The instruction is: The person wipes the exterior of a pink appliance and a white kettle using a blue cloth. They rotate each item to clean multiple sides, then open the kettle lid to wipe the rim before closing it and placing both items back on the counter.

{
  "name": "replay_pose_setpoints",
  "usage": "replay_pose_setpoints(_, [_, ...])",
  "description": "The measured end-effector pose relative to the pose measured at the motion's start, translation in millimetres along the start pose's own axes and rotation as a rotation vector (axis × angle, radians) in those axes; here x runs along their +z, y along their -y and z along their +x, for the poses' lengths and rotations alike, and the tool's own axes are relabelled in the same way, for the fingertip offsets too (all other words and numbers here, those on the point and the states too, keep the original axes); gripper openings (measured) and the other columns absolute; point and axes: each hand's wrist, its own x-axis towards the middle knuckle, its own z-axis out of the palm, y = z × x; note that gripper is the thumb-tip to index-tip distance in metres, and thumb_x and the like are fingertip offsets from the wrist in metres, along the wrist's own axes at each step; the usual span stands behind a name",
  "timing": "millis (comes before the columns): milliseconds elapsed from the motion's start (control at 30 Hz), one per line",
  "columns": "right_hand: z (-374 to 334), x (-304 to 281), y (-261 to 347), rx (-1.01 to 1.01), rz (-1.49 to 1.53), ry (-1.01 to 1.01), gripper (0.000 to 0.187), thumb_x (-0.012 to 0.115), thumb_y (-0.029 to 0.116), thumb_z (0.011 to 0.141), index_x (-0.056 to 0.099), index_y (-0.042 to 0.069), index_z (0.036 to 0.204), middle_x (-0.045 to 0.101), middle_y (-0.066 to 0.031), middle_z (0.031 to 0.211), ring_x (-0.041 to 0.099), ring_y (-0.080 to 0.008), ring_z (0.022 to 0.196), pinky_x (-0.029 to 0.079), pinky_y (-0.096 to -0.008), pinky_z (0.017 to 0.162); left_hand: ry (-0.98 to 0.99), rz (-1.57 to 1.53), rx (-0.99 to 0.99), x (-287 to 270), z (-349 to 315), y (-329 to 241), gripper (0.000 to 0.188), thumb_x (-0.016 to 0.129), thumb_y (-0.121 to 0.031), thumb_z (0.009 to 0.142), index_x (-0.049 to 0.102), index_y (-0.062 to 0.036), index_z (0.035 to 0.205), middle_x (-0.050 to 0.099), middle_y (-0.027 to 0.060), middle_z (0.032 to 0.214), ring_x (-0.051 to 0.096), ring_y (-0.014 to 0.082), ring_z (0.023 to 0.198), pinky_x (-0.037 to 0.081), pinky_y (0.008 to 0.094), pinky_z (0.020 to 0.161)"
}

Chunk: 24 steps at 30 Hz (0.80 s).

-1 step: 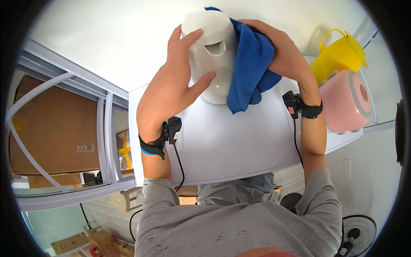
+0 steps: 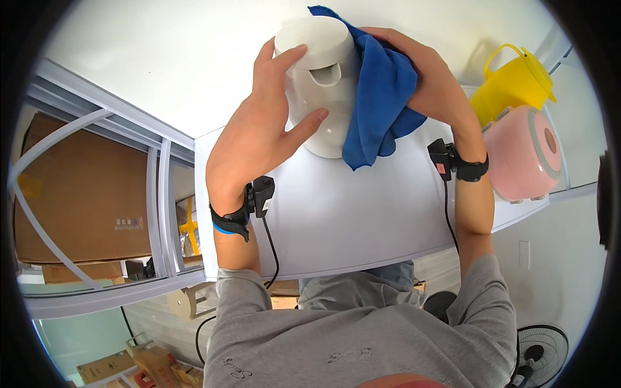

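Observation:
A white kettle (image 2: 323, 113) stands upright on the white table (image 2: 349, 220), its spout facing me and its round lid on top. Wrapped around its left side is my left hand (image 2: 259, 123), one finger over the lid's edge and the thumb on the front of the body. On the other side my right hand (image 2: 433, 84) holds a blue cloth (image 2: 381, 97) against the kettle. The cloth hangs in folds down to the tabletop. Its fingertips are hidden behind the cloth. A black strap with a small box sits on each wrist.
Right of my right forearm stand a pink rounded appliance (image 2: 521, 152) and, behind it, a yellow pitcher (image 2: 511, 84). A white wall (image 2: 162, 52) closes off the back. Left of the table is a metal-framed opening with a large cardboard box (image 2: 84, 194). Cables run from both wrist boxes.
The blue cloth has shifted very slightly, its top corner a little higher and its folds spread a bit. My left hand and the kettle stay in place.

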Motion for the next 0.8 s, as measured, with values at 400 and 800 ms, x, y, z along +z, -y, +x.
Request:
replay_pose_setpoints(400, [-9.0,28.2,-16.4,0.177,0.071,0.201,0.105,0.095,0.012,0.083,0.043,0.019,0.174,0.069,-0.0140,0.158,0.070,-0.0337,0.139,0.057,-0.0452,0.118,0.020,-0.050,0.047,-5.0,2.0,4.1,0.092,0.092,-0.021,0.100,0.031,-0.0063,0.166,0.028,0.0313,0.182,0.052,0.0529,0.157,0.052,0.0591,0.126])
replay_pose_setpoints(800, [-11.9,22.6,-46.0,0.295,-0.102,0.586,0.087,0.089,0.010,0.085,0.053,0.010,0.165,0.078,-0.0226,0.135,0.074,-0.0452,0.124,0.060,-0.0449,0.107,0.033,0.053,0.009,-4.5,1.2,-25.2,0.077,0.090,-0.012,0.099,0.058,-0.0209,0.168,0.022,0.0272,0.186,0.063,0.0497,0.145,0.058,0.0538,0.116])
